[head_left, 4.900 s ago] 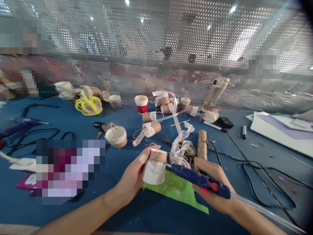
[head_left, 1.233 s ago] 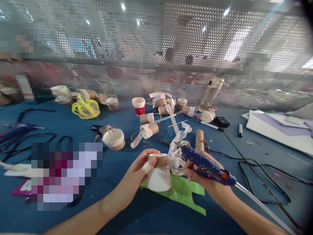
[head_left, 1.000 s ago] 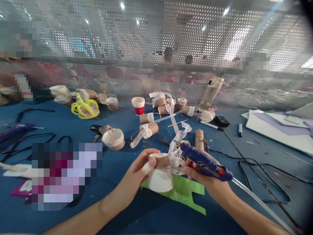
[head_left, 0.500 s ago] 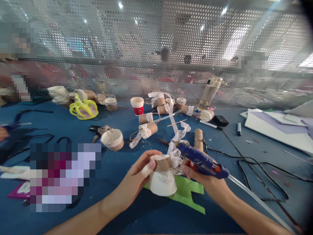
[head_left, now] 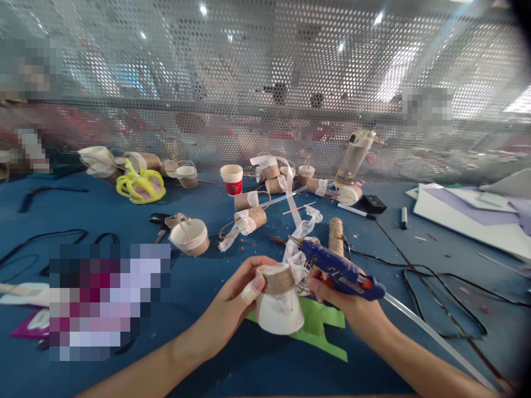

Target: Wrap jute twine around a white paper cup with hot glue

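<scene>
My left hand [head_left: 240,287] is closed round the upper part of an upside-down white paper cup [head_left: 279,312], whose narrow end is wrapped in brown twine [head_left: 279,280]. In my right hand [head_left: 338,287] is a blue glue gun [head_left: 334,266], its nozzle pointing left, above and beyond the cup. A clear glue stick [head_left: 431,326] trails out of the gun's back end. White lace ribbon [head_left: 295,258] lies just behind the cup and nozzle. Beneath the cup, a piece of green paper [head_left: 319,329] rests on the blue table [head_left: 174,359].
A twine spool [head_left: 336,236] stands behind the glue gun. Black cord [head_left: 406,271] loops over the right side. Twine-wrapped cup baskets [head_left: 189,236], a red and white cup [head_left: 231,179], scissors [head_left: 161,221] and a bottle [head_left: 353,157] lie farther back. White sheets [head_left: 464,218] sit at right.
The twine-wrapped cup has tilted slightly, its wide end shifting right and down. The glue gun stays nearly in place. Another person's hand at the left edge has gone from view.
</scene>
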`<act>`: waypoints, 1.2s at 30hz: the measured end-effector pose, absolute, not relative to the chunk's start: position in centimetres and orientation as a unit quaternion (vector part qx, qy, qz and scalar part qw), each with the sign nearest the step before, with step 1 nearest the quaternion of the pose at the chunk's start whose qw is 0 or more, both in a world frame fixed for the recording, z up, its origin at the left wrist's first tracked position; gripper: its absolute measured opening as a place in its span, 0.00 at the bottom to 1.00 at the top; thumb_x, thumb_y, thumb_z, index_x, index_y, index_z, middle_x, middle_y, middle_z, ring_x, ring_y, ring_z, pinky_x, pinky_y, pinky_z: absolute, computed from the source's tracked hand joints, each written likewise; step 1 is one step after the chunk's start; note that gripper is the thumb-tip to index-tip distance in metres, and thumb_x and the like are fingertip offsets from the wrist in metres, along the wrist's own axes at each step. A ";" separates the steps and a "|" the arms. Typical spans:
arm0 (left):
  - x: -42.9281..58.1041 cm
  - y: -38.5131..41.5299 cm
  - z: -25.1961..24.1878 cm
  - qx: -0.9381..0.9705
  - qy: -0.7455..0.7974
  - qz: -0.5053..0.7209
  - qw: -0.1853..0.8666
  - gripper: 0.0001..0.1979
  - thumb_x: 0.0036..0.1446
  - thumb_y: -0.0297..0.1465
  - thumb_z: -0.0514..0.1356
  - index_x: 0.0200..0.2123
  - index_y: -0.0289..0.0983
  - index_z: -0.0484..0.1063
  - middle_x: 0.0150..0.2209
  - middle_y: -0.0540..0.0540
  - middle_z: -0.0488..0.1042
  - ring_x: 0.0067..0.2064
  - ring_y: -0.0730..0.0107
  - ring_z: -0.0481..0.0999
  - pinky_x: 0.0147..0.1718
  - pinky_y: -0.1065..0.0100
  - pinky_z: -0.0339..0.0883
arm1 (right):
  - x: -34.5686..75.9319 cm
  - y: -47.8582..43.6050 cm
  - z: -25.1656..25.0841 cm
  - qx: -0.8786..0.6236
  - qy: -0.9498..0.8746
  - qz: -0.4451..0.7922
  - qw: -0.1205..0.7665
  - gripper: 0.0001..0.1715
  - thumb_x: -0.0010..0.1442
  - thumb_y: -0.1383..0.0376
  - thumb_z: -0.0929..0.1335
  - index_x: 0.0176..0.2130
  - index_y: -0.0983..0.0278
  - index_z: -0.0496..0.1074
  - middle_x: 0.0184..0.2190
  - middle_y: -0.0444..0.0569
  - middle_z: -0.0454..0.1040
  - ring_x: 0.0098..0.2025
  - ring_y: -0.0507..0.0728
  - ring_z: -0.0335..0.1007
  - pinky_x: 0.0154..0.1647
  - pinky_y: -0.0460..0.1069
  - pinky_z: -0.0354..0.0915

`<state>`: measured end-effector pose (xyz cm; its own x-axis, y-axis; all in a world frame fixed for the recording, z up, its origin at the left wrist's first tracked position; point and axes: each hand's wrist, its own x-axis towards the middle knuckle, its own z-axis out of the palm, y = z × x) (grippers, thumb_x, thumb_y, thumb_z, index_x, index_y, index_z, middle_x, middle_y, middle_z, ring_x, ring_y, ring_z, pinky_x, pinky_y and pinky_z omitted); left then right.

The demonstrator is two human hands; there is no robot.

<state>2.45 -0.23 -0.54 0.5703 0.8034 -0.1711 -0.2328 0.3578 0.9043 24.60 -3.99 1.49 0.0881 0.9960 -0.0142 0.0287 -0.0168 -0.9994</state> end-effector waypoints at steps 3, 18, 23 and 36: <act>2.5 -0.3 -0.7 0.455 0.303 0.340 0.765 0.13 0.66 0.42 0.57 0.50 0.45 0.70 0.46 0.49 0.75 0.44 0.68 0.73 0.40 0.71 0.67 | 24.7 -4.0 1.3 -0.525 -0.487 0.478 0.509 0.10 0.54 0.61 0.75 0.28 0.62 0.72 0.23 0.40 0.72 0.25 0.50 0.66 0.29 0.47 0.64; 2.3 -0.3 -1.3 0.452 0.255 0.341 0.784 0.13 0.66 0.40 0.57 0.52 0.47 0.71 0.47 0.50 0.75 0.44 0.72 0.72 0.42 0.74 0.67 | 25.0 -4.0 1.1 -0.499 -0.482 0.527 0.492 0.11 0.55 0.62 0.76 0.29 0.62 0.71 0.25 0.39 0.72 0.25 0.49 0.66 0.28 0.46 0.63; 2.5 -0.4 -1.0 0.452 0.243 0.342 0.787 0.14 0.64 0.41 0.59 0.51 0.45 0.72 0.46 0.50 0.75 0.44 0.72 0.72 0.41 0.74 0.66 | 25.2 -4.0 1.2 -0.490 -0.488 0.536 0.484 0.10 0.56 0.65 0.75 0.31 0.62 0.71 0.26 0.39 0.72 0.26 0.48 0.66 0.29 0.45 0.63; 2.3 -0.5 -0.9 0.455 0.224 0.342 0.791 0.16 0.63 0.41 0.60 0.52 0.46 0.73 0.48 0.47 0.73 0.46 0.68 0.72 0.43 0.72 0.66 | 24.9 -4.2 1.5 -0.489 -0.477 0.550 0.481 0.11 0.54 0.65 0.76 0.31 0.62 0.70 0.26 0.40 0.75 0.25 0.49 0.68 0.27 0.45 0.65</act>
<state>2.34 -0.52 -0.94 0.6665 0.7442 -0.0432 -0.3369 0.3524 0.8731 24.89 -4.16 1.55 -0.0593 0.9951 -0.0788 -0.0620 -0.0825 -0.9947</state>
